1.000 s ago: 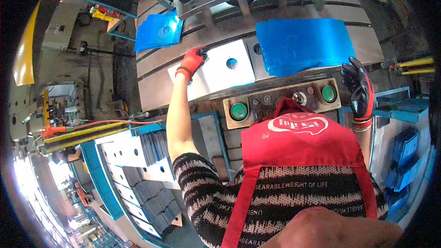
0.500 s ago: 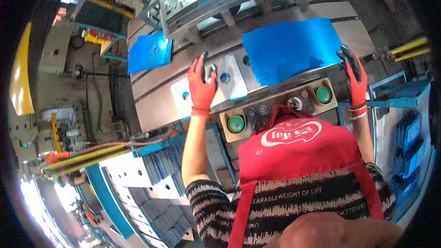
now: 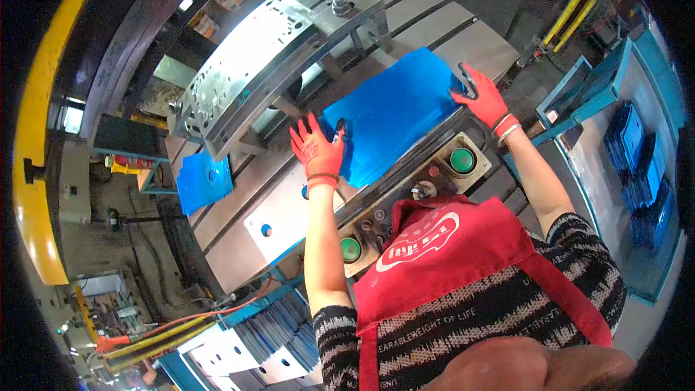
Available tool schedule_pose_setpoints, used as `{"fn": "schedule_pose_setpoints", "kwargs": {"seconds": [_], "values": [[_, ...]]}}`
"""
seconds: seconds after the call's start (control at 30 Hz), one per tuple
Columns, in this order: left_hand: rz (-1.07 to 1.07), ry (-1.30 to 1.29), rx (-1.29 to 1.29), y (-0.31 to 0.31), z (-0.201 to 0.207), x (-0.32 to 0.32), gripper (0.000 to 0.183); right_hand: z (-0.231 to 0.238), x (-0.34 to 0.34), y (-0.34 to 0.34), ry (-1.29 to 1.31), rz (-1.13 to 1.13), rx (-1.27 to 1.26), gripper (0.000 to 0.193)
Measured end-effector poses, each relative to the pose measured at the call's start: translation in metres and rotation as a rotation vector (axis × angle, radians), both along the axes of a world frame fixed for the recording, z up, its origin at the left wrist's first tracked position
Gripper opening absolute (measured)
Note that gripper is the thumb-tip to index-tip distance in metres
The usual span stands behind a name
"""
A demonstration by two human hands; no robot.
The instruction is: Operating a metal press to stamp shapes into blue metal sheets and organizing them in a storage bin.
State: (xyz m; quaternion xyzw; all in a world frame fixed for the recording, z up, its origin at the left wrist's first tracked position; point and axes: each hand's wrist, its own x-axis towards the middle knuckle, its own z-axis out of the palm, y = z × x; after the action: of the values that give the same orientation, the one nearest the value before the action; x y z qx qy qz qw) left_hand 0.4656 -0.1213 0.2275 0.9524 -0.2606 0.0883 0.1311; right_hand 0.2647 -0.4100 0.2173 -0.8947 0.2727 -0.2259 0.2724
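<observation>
A stack of blue sheets (image 3: 394, 112) lies on the slotted metal table (image 3: 463, 40). At its left edge is my left hand (image 3: 317, 153), in a red glove with dark fingertips, fingers spread and thumb against or just over the sheets. My right hand (image 3: 483, 100), gloved alike, is at the stack's right end with fingers apart, the tips at the sheet edge. Whether either hand presses on the sheets I cannot tell. A pale flat plate with holes (image 3: 286, 206) lies partly under my left wrist.
A perforated metal die (image 3: 246, 65) stands behind the sheets. Smaller blue pieces (image 3: 205, 182) lie at the table's left. A control box with green buttons (image 3: 461, 160) runs along the front edge. Blue-framed racks of plates stand right (image 3: 615, 94) and lower left (image 3: 275, 337).
My view has turned, shifting the whole scene. My left hand has moved from over the pale plate to the blue stack's left edge; my right hand has come in at its right end.
</observation>
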Motion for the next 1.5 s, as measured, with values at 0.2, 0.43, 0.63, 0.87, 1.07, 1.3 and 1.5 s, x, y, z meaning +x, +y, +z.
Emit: {"fn": "schedule_pose_setpoints", "kwargs": {"seconds": [0.2,0.43,0.63,0.87,1.07,1.3,1.5], "values": [[-0.073,0.079,0.016,-0.002,-0.027,-0.010,0.085,0.001,0.034,-0.020,0.085,-0.021,0.132,0.072],[-0.014,0.038,-0.106,-0.003,-0.038,-0.015,0.083,-0.002,0.063,-0.023,-0.034,0.108,0.566,0.055],[-0.022,0.070,-0.117,-0.004,-0.037,-0.016,0.084,-0.019,0.086,-0.019,-0.089,-0.271,-0.268,0.061],[0.024,0.083,-0.135,0.003,-0.043,-0.018,0.084,-0.029,0.109,-0.037,-0.112,0.220,0.370,0.055],[-0.044,0.046,-0.229,-0.012,-0.039,-0.013,0.084,-0.010,0.126,-0.040,0.042,0.001,0.046,0.072],[-0.071,-0.045,-0.125,-0.005,-0.069,0.006,0.082,-0.028,0.148,-0.032,0.175,0.052,0.071,0.057],[-0.046,-0.061,-0.147,-0.004,-0.081,0.010,0.086,-0.009,0.144,-0.026,0.286,-0.151,0.178,0.041]]}}
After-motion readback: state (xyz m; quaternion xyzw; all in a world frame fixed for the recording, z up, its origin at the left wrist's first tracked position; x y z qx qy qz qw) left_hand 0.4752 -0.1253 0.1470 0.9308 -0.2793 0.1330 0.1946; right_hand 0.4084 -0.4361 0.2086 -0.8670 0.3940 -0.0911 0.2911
